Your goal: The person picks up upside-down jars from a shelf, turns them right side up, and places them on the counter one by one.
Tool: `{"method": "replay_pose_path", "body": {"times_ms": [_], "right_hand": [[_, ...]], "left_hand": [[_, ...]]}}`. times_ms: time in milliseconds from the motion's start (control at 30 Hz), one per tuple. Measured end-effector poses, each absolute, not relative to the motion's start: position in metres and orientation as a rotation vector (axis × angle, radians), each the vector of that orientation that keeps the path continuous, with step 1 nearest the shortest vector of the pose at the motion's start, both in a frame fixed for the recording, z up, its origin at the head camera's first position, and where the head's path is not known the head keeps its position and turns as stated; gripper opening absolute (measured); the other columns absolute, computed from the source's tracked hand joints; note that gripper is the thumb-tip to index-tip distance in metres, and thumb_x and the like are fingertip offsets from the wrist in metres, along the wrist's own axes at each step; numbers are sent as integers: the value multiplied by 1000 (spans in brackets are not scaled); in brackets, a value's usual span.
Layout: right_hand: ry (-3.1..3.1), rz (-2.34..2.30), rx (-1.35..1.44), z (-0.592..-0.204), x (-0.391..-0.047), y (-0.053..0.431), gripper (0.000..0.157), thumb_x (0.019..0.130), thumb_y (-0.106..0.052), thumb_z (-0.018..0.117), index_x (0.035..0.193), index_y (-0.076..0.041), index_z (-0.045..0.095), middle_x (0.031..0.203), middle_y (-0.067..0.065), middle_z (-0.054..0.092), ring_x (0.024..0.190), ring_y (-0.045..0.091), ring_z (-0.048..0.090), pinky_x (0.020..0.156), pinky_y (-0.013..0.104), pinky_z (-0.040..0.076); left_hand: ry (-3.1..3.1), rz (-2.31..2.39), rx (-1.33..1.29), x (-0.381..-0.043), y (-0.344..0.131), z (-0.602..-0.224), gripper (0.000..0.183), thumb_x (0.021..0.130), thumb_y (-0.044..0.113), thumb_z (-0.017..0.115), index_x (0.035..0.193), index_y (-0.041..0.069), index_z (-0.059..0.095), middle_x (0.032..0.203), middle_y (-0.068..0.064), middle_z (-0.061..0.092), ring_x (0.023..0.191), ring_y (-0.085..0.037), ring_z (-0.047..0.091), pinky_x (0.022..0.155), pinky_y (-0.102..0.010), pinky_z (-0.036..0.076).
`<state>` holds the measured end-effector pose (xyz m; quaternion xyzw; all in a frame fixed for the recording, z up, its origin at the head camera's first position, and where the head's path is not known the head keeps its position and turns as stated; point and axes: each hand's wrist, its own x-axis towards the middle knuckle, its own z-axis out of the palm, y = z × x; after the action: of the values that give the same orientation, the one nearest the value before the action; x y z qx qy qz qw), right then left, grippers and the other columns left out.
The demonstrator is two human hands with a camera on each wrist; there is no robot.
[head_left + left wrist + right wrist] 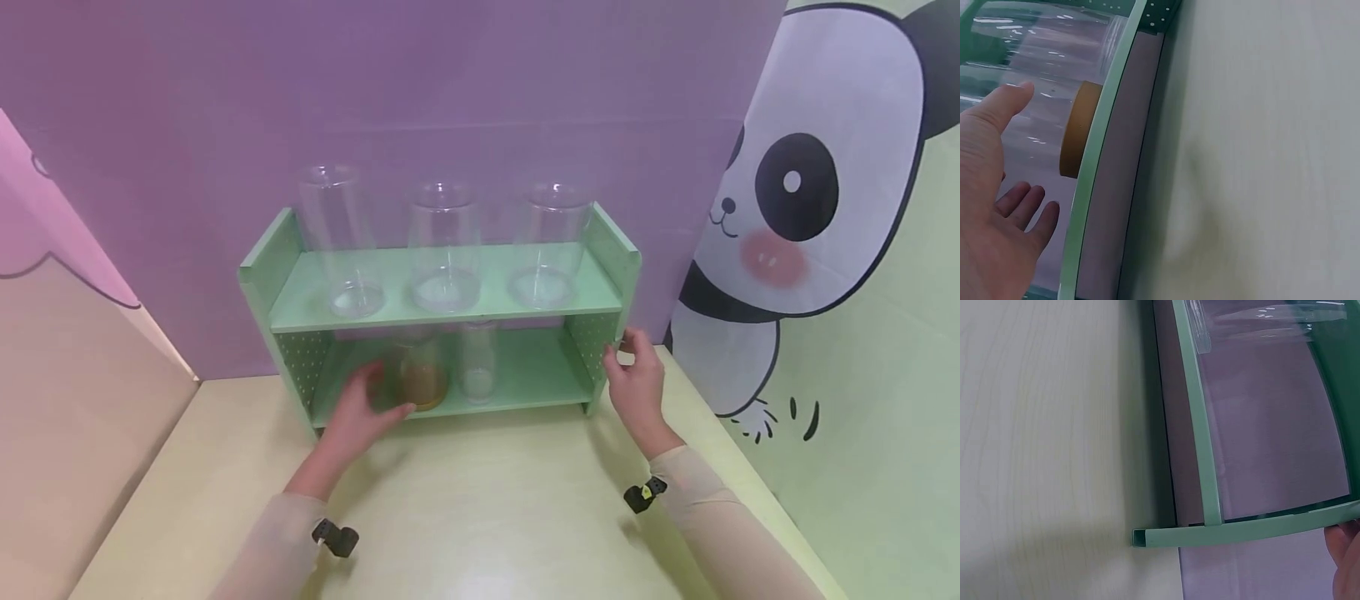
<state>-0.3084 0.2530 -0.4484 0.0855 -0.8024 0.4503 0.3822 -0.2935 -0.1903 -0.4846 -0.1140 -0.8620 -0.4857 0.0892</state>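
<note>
My left hand (365, 408) reaches into the lower level of a green two-tier shelf (442, 318), thumb and fingers spread beside a clear jar with a brown band at its bottom (423, 386). In the left wrist view, the thumb is in front of the jar, whose brown base (1082, 130) shows clearly; contact cannot be made out. Right of it stands a slim clear glass (477, 367). At the shelf's right side panel (618, 300), my right hand (637, 379) holds the edge with curled fingers. Only a bit of that hand (1349, 559) shows in the right wrist view.
On the upper tier stand a tall clear glass (341, 242) at the left, a wider clear glass (445, 246) in the middle and another (547, 246) at the right. A purple wall (450, 83) rises behind. The shelf sits on a pale wooden table (480, 500).
</note>
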Motion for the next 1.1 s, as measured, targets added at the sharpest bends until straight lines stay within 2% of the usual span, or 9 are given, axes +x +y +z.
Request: {"method": "replay_pose_path", "body": {"times_ms": [300, 500, 767, 1100], "right_hand": [[-2040, 1139, 226, -449, -311, 250, 26, 103, 5, 68, 129, 5, 65, 119, 22, 73, 109, 40, 72, 75, 4, 52], [-2042, 1144, 215, -449, -311, 250, 26, 103, 4, 68, 129, 4, 65, 119, 21, 73, 109, 38, 72, 74, 4, 52], [-2045, 1139, 236, -449, -310, 252, 26, 104, 3, 68, 129, 4, 65, 119, 22, 72, 110, 40, 72, 75, 2, 52], [-2049, 1129, 219, -450, -309, 255, 27, 103, 3, 67, 131, 4, 65, 120, 21, 72, 111, 39, 72, 75, 1, 51]], "left_hand": [[-2583, -1481, -318, -307, -179, -484, 107, 91, 28, 94, 170, 2, 27, 170, -27, 38, 159, -46, 36, 133, -62, 28], [-2595, -1477, -325, -314, -172, -484, 112, 90, 29, 95, 171, 1, 24, 173, -27, 34, 161, -47, 30, 135, -62, 22], [-2595, -1472, -333, -319, -167, -486, 108, 89, 26, 96, 168, -1, 28, 171, -28, 37, 161, -47, 31, 135, -61, 24], [-2616, -1450, -327, -312, -166, -487, 107, 86, 30, 98, 165, 0, 33, 163, -27, 48, 154, -48, 42, 130, -62, 33]]}}
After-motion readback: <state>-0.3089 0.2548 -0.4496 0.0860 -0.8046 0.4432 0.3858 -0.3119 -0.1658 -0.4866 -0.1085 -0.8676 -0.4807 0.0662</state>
